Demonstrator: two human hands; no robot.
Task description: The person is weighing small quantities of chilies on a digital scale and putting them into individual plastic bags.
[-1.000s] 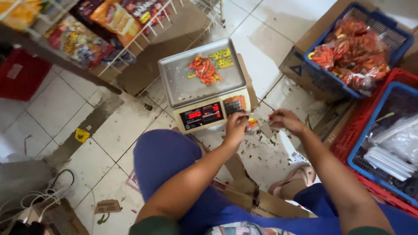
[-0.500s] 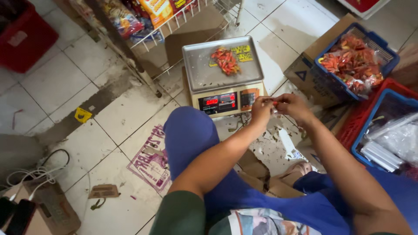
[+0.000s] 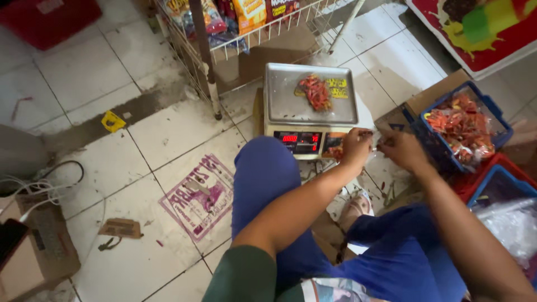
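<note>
Pinched fingertips of both hands meet over a small clear plastic packet (image 3: 373, 141), which is hard to make out between them; the left hand (image 3: 357, 147) and the right hand (image 3: 403, 151) each have their grip closed on one end of it, just in front of the near right corner of the digital scale (image 3: 311, 109). Left forearm runs up from the lower middle of the view across a raised knee in blue trousers (image 3: 268, 184), wrist bent slightly inward. Right forearm comes in from the lower right edge, the hand curled, knuckles up.

On the scale's steel pan (image 3: 291, 95), toward its far right side, lies a small bag of red snacks (image 3: 315, 90) beside a yellow label. The scale stands on the tiled floor (image 3: 100, 78), its lit red display facing the person.

Right of the hands, touching the cardboard box under it, a blue crate (image 3: 498, 120) holds many more red snack packets. Nearer, at the right edge, a second blue crate holds clear plastic bags (image 3: 512, 223). Behind the scale stands a white wire rack (image 3: 251, 39) with snack bags on it.
</note>
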